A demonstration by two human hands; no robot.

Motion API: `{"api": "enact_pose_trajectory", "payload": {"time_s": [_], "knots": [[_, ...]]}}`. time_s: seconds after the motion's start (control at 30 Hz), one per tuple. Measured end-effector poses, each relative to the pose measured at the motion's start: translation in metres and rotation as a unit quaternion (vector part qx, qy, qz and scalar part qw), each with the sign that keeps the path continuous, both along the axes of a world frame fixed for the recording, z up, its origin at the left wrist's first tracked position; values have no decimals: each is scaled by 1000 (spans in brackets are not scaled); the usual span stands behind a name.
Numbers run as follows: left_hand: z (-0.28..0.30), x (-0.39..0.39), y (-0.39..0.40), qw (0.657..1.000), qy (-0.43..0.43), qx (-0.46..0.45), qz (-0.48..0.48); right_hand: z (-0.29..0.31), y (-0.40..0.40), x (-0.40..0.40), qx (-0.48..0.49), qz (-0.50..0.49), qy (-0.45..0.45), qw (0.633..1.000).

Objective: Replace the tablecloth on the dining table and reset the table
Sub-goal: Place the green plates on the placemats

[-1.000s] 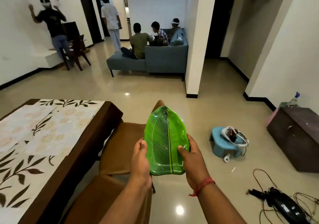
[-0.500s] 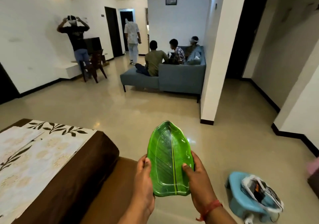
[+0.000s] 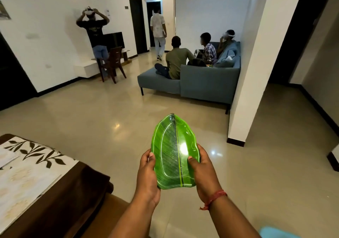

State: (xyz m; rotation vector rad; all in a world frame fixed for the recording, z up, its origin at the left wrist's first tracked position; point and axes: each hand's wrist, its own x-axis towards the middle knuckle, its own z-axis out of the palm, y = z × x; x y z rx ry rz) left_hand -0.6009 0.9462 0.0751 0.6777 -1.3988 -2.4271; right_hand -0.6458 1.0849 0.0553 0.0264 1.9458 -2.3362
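Green leaf-shaped plate (image 3: 174, 153) — glossy, moulded, with a raised midrib and a shallow well; judged to be rigid plastic or glass, light to moderate in weight, and slick on its shiny face. Held out in mid-air over the tiled floor (image 3: 102, 116), to the right of the dining table (image 3: 60, 206) and not touching it.

Left hand (image 3: 148, 175) grips the plate's left rim, thumb on top and the other fingers curled underneath. Right hand (image 3: 205, 171) grips the right rim the same way; a red thread sits on that wrist.

Handling — stiff enough to carry by its edges without sagging; a rim grip with thumbs above is the sound hold, since the polished centre offers little purchase. Likely to chip or crack if dropped on tile.

Table carries a pale tablecloth with dark leaf print (image 3: 34, 157), already spread; the plate is not yet set on it.
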Motion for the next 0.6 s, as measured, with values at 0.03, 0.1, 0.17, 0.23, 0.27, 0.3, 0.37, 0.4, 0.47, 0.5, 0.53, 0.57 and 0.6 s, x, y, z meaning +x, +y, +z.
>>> {"api": "enact_pose_trajectory", "payload": {"time_s": [0.03,0.1,0.17,0.23,0.27,0.3,0.37,0.4,0.47,0.5,0.53,0.57,0.6], "knots": [[-3,-22,0,1000,0,2,-1,0,0,-21,0,4,-3,1000],[-9,-72,0,1000,-8,11,0,-2,2,-66,10,1,-11,1000],[-12,-125,2,1000,-11,19,-8,-3,4,-117,18,-3,-8,1000],[-9,-170,4,1000,-15,18,-15,-2,8,-162,24,-15,-8,1000],[-6,-193,5,1000,-20,17,-16,-1,8,-186,27,-19,-9,999],[-6,-217,4,999,-23,17,-13,-1,6,-210,29,-18,-12,999],[-4,-254,-3,999,-30,13,-4,-2,-1,-249,31,-8,-15,999],[-3,-272,-9,1000,-29,10,1,-1,-6,-270,27,-2,-14,1000],[-6,-319,-24,1000,-19,3,22,-3,-23,-323,22,24,-10,999],[-8,-341,-33,999,-16,2,39,-6,-34,-351,24,39,-8,999],[-8,-360,-41,998,-16,2,58,-7,-44,-376,24,54,-6,998],[-11,-383,-54,996,-13,7,86,-8,-60,-405,20,81,-7,997],[-13,-401,-64,994,-12,11,110,-8,-73,-429,19,104,-7,994]]}}
